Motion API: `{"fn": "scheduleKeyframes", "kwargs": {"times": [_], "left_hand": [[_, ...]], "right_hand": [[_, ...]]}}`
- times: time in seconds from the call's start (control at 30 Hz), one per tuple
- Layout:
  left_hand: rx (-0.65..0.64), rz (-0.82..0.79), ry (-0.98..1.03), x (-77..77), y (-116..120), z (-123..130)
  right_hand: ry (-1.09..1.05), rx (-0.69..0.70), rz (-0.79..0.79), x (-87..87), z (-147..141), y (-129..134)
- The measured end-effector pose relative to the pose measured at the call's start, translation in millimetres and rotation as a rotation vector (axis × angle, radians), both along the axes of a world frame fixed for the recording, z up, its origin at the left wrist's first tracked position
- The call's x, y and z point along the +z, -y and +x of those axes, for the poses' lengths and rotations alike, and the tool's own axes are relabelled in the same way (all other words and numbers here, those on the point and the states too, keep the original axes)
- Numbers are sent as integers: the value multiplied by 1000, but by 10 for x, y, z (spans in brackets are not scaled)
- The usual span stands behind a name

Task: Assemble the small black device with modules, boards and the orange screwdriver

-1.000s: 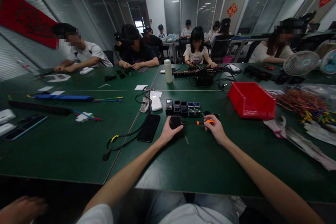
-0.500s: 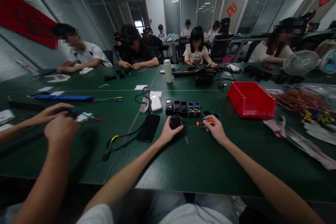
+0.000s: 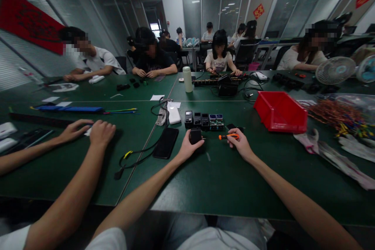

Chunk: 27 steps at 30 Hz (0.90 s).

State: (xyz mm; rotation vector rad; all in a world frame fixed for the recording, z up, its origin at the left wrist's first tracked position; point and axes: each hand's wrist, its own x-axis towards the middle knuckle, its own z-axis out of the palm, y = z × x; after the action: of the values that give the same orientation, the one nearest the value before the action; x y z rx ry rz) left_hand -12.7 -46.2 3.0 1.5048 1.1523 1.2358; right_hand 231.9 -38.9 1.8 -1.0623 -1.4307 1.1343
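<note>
My left hand [image 3: 189,146] is closed around a small black box-shaped device [image 3: 195,136], held just above the green table. In my right hand [image 3: 241,144] is an orange-handled screwdriver [image 3: 229,136], gripped between thumb and fingers. Its thin shaft points left, and the tip lies close to the right side of the box; I cannot tell whether they touch. Just beyond my hands stands a row of small black modules [image 3: 197,120], with blue-topped units [image 3: 216,121] at its right end. A flat dark object [image 3: 236,128] lies behind my right hand, partly hidden by it.
Left of my forearm lie a black phone [image 3: 165,143] and a looped cable [image 3: 137,152]. A co-worker's hands [image 3: 101,129] work at the far left. To the right are a red bin [image 3: 280,111], gloves [image 3: 336,156] and copper wires [image 3: 336,111]. A pale bottle [image 3: 187,79] stands ahead.
My right hand and the screwdriver have barely shifted; the left hand still holds the box. The co-worker's arms on the left have moved to the right.
</note>
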Motion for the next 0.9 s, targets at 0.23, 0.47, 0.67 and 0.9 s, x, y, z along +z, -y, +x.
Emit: {"fn": "scheduleKeyframes", "kwargs": {"times": [0.23,0.47,0.67,0.9], "left_hand": [[3,1,3,8,6,2],[0,-9,4,10,4,3],[0,-5,15,-16,-6,4],[5,-14,16,-31,-11,4]], "right_hand": [[74,-16,-5,11,-3,15],[-5,17,-20,-1,1,1],[-31,-5,-3,5,-14,-5],[21,17,-37,-17,-19,-2]]}}
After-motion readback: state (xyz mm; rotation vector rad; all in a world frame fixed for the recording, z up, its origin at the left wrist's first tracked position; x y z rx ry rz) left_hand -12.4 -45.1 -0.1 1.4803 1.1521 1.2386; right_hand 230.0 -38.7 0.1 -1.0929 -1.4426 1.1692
